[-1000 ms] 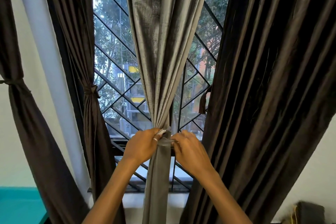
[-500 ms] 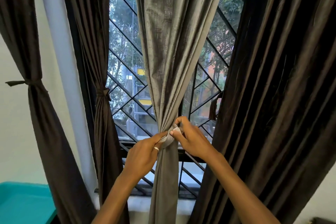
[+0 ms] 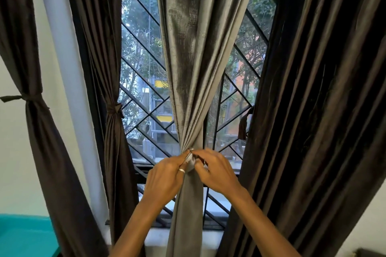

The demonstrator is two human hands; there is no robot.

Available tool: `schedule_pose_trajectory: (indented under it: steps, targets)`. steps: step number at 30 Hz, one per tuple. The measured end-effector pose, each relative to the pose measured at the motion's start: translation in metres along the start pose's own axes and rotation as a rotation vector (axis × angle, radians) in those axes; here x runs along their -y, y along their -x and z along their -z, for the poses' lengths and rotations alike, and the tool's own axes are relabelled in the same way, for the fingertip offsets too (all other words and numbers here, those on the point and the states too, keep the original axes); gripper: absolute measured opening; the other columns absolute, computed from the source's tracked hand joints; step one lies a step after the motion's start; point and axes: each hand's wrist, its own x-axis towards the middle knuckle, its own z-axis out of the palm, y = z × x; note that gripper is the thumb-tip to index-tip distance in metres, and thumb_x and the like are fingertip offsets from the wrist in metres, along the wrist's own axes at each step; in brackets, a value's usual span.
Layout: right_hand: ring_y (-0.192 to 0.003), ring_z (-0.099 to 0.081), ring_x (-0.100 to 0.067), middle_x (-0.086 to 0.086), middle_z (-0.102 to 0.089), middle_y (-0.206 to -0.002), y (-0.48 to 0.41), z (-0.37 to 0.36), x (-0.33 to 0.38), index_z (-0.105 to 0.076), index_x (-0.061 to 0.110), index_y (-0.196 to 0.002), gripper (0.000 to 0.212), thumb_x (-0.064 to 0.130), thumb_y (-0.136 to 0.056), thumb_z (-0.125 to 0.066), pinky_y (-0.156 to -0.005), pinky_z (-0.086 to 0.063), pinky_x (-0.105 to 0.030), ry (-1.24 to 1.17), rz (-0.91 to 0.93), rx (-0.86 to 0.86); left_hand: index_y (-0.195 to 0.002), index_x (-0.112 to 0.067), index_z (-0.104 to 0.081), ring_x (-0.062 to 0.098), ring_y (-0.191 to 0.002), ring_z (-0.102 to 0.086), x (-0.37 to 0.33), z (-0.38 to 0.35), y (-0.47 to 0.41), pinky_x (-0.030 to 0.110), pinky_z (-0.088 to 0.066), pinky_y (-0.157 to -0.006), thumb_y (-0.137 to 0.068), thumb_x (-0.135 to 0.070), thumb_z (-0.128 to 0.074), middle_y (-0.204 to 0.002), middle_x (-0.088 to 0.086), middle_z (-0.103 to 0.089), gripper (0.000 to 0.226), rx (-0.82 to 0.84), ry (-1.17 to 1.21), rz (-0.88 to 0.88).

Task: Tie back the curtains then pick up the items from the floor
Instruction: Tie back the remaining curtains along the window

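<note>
1. Grey curtain: hangs at the centre of the window. It is gathered to a narrow waist low down, fans wide above and falls in a straight column below.
2. Pale tie: a small light bunch of strip at the curtain's waist, mostly covered by both hands. Cannot tell whether a knot is formed.
3. Left hand: back of hand to camera, at the left side of the waist. Fingers are curled in, with the grip narrow and the fingertips pinched on the tie. A ring shows on one finger.
4. Right hand: at the right side of the waist, fingers bent over. Its tips pinch the tie just beside the left fingertips. Cannot tell whether the two hands touch.
5. Left dark curtain: bound at mid-height by a dark band, beside the window frame. Far-left dark curtain: likewise bound, against the white wall.
6. Right dark curtain: hangs loose in broad folds. A dark strip dangles at its inner edge.
7. Window grille: diagonal black bars behind the curtains, with trees and buildings outside. Teal surface at bottom left.
</note>
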Motion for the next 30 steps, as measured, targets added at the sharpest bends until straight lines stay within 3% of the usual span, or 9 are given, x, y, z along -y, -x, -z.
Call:
schedule_pose_trajectory:
  steps: [2,5,11,15,20,23,27,30]
  targets:
    - [-0.085,-0.057,-0.009,0.007,-0.058,-0.097,0.003,0.002,0.000,-0.061,0.033,-0.119,0.031,0.038,-0.091,-0.049,-0.071,-0.053,-0.035,0.028,-0.012,0.085,-0.118,-0.038,-0.064,0.009,-0.073,-0.062,0.004,-0.002,-0.004,0.032,-0.052,-0.058,-0.100,-0.062,-0.027,-0.082,-0.012,-0.068,0.048,0.002,-0.009,-0.002]
    - [-0.088,-0.050,-0.013,0.006,-0.045,-0.097,0.004,0.002,-0.002,-0.059,0.028,-0.108,0.029,0.039,-0.081,-0.059,-0.070,-0.052,-0.039,0.096,-0.005,0.167,-0.110,-0.036,-0.066,0.012,-0.073,-0.063,0.005,-0.005,-0.008,0.037,-0.054,-0.059,-0.104,-0.048,-0.038,-0.081,-0.008,-0.069,0.032,0.015,-0.065,-0.004]
    - [-0.095,-0.045,-0.024,-0.003,-0.041,-0.102,0.004,-0.008,-0.003,-0.057,0.023,-0.099,0.028,0.036,-0.076,-0.067,-0.065,-0.044,-0.037,0.288,0.018,0.151,-0.095,-0.030,-0.068,0.011,-0.072,-0.061,-0.005,-0.011,-0.013,0.035,-0.053,-0.059,-0.100,-0.046,-0.039,-0.077,-0.007,-0.066,0.034,0.103,-0.107,0.004]
    - [-0.097,-0.044,-0.020,0.004,-0.036,-0.105,0.004,-0.008,-0.004,-0.055,0.025,-0.107,0.024,0.024,-0.085,-0.064,-0.065,-0.050,-0.037,0.290,0.034,0.157,-0.092,-0.031,-0.071,0.009,-0.059,-0.057,-0.006,-0.007,-0.017,0.028,-0.045,-0.052,-0.097,-0.042,-0.048,-0.064,-0.008,-0.060,0.026,0.131,-0.017,0.080]
    - [-0.084,-0.056,-0.015,0.002,-0.052,-0.107,0.021,-0.005,-0.002,-0.056,0.020,-0.115,0.022,0.019,-0.094,-0.061,-0.066,-0.051,-0.031,0.165,-0.006,-0.042,-0.106,-0.036,-0.074,0.012,-0.054,-0.058,-0.003,-0.006,-0.018,0.033,-0.052,-0.053,-0.096,-0.039,-0.053,-0.060,-0.005,-0.063,0.024,0.102,0.094,0.141]
    - [-0.082,-0.064,-0.016,-0.001,-0.065,-0.101,0.032,-0.005,-0.001,-0.065,0.016,-0.109,0.016,0.016,-0.093,-0.066,-0.066,-0.052,-0.024,0.222,0.036,-0.174,-0.113,-0.036,-0.073,0.011,-0.050,-0.058,-0.001,-0.012,-0.016,0.037,-0.055,-0.055,-0.096,-0.035,-0.056,-0.056,-0.005,-0.062,0.024,0.071,0.196,0.188]
    - [-0.088,-0.067,-0.017,-0.003,-0.069,-0.101,0.042,-0.008,-0.005,-0.071,0.011,-0.102,0.013,0.015,-0.090,-0.071,-0.073,-0.058,-0.028,0.307,0.059,-0.246,-0.117,-0.031,-0.073,0.008,-0.051,-0.060,-0.006,-0.017,-0.012,0.035,-0.055,-0.057,-0.098,-0.033,-0.059,-0.055,-0.009,-0.062,0.025,0.022,0.260,0.172]
    - [-0.081,-0.063,-0.015,-0.002,-0.065,-0.096,0.043,-0.008,-0.005,-0.069,0.011,-0.097,0.009,0.012,-0.089,-0.072,-0.065,-0.056,-0.026,0.331,0.025,-0.264,-0.114,-0.028,-0.075,0.002,-0.053,-0.058,-0.011,-0.021,-0.009,0.022,-0.049,-0.055,-0.097,-0.038,-0.059,-0.059,-0.009,-0.064,0.025,-0.042,0.283,0.152]
